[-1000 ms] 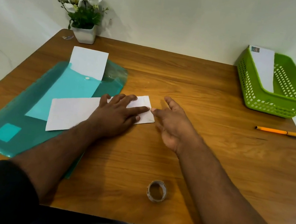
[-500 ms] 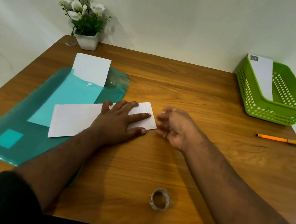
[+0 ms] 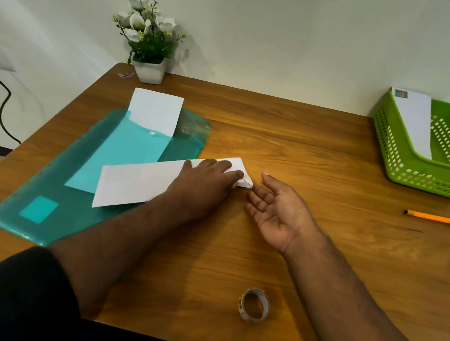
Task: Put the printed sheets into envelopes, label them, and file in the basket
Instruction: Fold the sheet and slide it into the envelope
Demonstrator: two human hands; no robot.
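i see a wooden bench [image 3: 296,140] carrying a teal folder [image 3: 71,205], flower pot [image 3: 148,71], green basket [image 3: 435,174], orange pen [image 3: 443,219], tape roll [image 3: 254,304] and white envelope [image 3: 133,182]

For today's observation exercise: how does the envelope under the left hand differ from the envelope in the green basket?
The envelope under the left hand lies flat on the table, pinned by the left hand; the envelope in the basket leans on the green basket, untouched. The basket one has a stamp-like mark; the other looks blank. Both are white.
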